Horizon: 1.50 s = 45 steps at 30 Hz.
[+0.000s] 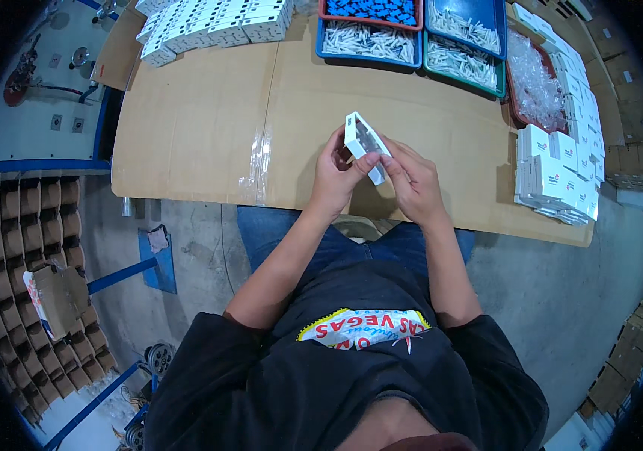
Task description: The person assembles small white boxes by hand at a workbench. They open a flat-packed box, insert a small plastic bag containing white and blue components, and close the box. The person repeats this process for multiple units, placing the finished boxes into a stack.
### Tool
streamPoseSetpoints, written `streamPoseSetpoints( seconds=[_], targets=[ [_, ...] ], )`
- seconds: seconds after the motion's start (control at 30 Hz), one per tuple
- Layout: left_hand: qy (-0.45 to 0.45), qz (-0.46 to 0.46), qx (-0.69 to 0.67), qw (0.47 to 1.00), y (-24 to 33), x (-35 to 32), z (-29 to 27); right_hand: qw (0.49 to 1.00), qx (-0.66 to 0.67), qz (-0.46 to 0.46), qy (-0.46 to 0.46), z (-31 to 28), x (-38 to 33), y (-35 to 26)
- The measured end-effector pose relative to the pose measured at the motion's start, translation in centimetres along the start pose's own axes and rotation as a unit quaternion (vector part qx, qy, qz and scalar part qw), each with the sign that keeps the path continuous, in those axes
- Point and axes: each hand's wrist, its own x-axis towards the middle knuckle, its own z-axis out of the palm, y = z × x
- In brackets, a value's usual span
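Note:
Between my two hands, just above the near part of the cardboard-covered table, is a small white box (361,134) with a dark or see-through face, held tilted. My left hand (335,171) grips its left side, the thumb pressed on the near part. From the right, my right hand (414,179) closes on the same box, its thumb beside the left thumb and its fingers behind. What is inside the box is too small to make out.
Cardboard (194,128) covers the table. Rows of white boxes (224,22) stand at the far left. Trays hold white slim parts (370,43) and blue pieces (374,9). Clear plastic pieces (533,79) fill a tray at right, beside stacked white boxes (558,180).

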Motion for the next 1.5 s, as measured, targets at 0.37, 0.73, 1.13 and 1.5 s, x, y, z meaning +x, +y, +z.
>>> streamPoseSetpoints(
  seconds=[0.37, 0.73, 1.13, 1.5],
  targets=[
    [0.036, -0.022, 0.009, 0.999, 0.1, 0.1, 0.3, 1.000, -0.003, -0.004, 0.020, 0.4, 0.0, 0.7],
    [0.068, -0.107, 0.010, 0.992, 0.1, 0.0, 0.8, 0.997, 0.031, 0.055, 0.052, 0.3, 0.2, 0.6],
    [0.069, -0.118, -0.004, 0.991, 0.0, 0.2, 0.7, 0.996, 0.018, 0.045, 0.073, 0.5, 0.6, 0.8],
    [0.068, -0.143, -0.017, 0.987, 0.6, 0.4, 0.3, 0.995, 0.036, 0.038, 0.083, 1.1, 1.1, 1.1]
  ],
)
